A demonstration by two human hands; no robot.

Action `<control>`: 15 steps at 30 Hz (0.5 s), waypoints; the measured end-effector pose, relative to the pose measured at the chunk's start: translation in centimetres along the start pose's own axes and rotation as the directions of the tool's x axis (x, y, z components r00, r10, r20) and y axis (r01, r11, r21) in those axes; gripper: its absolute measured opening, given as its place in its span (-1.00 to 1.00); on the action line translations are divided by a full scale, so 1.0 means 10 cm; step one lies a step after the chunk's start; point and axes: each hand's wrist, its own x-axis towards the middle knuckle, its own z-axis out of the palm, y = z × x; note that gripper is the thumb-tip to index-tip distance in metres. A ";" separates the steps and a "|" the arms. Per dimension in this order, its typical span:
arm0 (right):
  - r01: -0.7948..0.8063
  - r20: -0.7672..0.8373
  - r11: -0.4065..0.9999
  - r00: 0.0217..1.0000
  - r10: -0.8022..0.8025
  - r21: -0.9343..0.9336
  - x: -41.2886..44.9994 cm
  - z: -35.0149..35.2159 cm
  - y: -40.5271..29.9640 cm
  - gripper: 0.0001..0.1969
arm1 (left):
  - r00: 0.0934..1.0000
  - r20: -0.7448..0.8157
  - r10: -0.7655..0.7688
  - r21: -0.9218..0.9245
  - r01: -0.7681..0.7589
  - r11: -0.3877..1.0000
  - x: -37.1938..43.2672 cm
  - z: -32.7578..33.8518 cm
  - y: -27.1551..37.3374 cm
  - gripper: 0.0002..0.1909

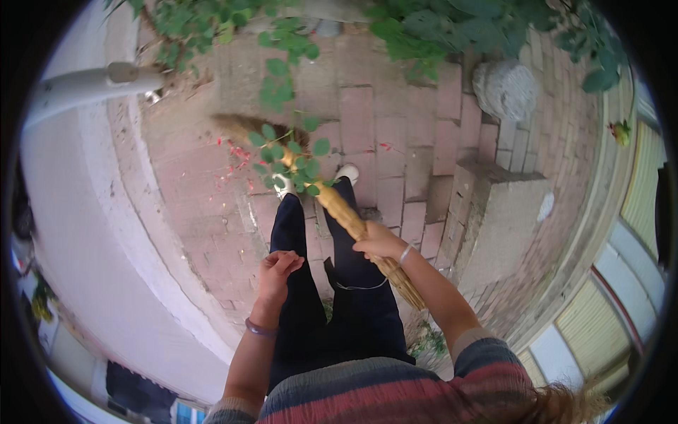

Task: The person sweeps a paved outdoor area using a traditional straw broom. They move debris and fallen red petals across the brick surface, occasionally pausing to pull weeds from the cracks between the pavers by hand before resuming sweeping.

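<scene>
My right hand (380,242) is closed around the handle of a straw broom (339,206), which slants from beside my right forearm up to the left. Its brown bristles (249,129) are blurred and reach the brick paving left of my feet. Green leaves on a thin stem hang in front of the broom's neck and hide part of it. Red petals (239,153) are scattered on the paving beside the bristles. My left hand (280,265) is held over my left thigh with its fingers curled in; nothing shows in it. A string loop (363,288) hangs from the broom handle.
A concrete block (503,222) stands on the right, with a pale round stone-like object (506,90) beyond it. On the left a pale wall runs alongside, and a white pipe (100,87) juts out from that side. Leafy branches (466,24) overhang the far edge.
</scene>
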 end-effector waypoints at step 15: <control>-0.058 0.224 0.983 0.974 0.018 0.173 1.21 1.79 -0.83 -0.83 | 0.949 -0.311 0.047 -0.291 -0.142 0.946 -0.23 -0.74 -0.35 -0.75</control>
